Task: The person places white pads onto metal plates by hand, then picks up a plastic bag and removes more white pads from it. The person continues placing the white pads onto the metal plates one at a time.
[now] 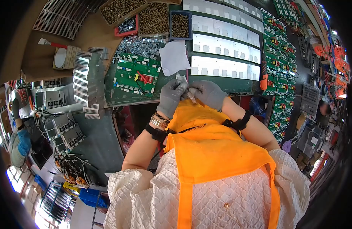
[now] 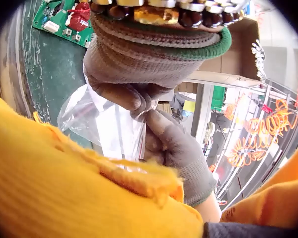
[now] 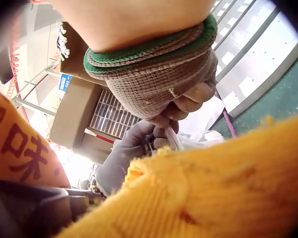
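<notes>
Both hands wear grey gloves and meet at the table's front edge, just above the orange apron [image 1: 222, 152]. The left hand [image 1: 172, 95] pinches a clear plastic bag [image 1: 181, 78]; in the left wrist view the bag [image 2: 109, 124] hangs beside its fingertips. Close against it, the right hand [image 1: 208, 93] pinches the same plastic, seen in the right wrist view as a clear strip [image 3: 173, 138] under its fingertips. What the bag holds cannot be made out. A white paper sheet [image 1: 174, 57] lies just beyond the hands.
Left of the hands lies a green circuit board [image 1: 136, 76], with loose metal clips [image 1: 137, 47] and bins of brass parts [image 1: 154, 19] behind. Silver plates [image 1: 225, 68] in rows and many green boards [image 1: 279, 72] stand to the right. Another person's arm [image 1: 16, 110] shows far left.
</notes>
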